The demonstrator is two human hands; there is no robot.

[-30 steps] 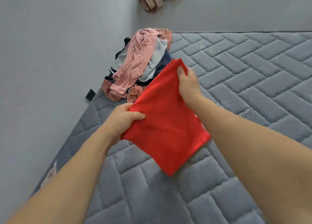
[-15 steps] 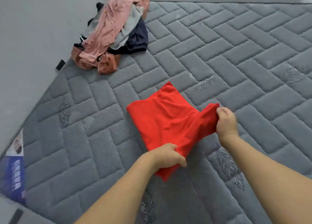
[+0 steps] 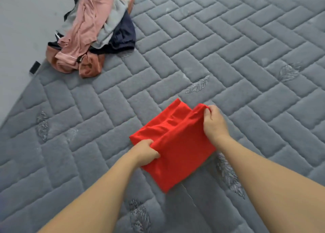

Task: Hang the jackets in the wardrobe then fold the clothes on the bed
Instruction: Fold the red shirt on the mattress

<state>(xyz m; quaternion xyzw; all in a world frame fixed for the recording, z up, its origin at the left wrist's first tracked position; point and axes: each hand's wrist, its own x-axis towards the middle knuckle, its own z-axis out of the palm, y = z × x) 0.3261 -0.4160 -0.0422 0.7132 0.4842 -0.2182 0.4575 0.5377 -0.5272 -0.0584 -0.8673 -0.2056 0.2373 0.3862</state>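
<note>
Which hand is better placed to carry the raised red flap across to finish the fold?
Right hand: it pinches the lifted edge of the red garment. The left hand grips the near edge low on the mattress.

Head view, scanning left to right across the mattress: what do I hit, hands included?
Black tag at the mattress edge → pile of unfolded clothes → left hand gripping the red garment → right hand pinching its far corner.
</note>
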